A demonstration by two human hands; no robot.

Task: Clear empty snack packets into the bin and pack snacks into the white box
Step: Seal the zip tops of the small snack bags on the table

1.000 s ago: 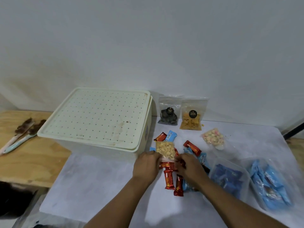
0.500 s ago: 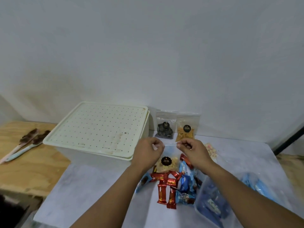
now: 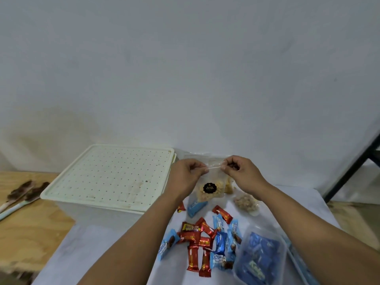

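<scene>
A clear snack pouch (image 3: 209, 189) with pale yellow pieces and a black round label hangs in the air above the table. My left hand (image 3: 188, 173) pinches its top strip at the left end and my right hand (image 3: 239, 171) pinches the right end. The white box (image 3: 111, 177) stands at the left with its perforated lid on. Red and blue wrapped snacks (image 3: 202, 235) lie scattered on the white table (image 3: 86, 249) below my arms. Another clear bag of pale snacks (image 3: 245, 202) lies to the right of the pouch.
A clear tub of blue packets (image 3: 260, 258) stands at the lower right. Two brushes (image 3: 22, 194) lie on the wooden bench (image 3: 26, 229) at the left. A black stand leg (image 3: 353, 167) leans at the far right. No bin is in view.
Both hands have lifted the pouch off the snack pile to hang upright by its top strip. The camera has tilted up, so the table sits lower in view.
</scene>
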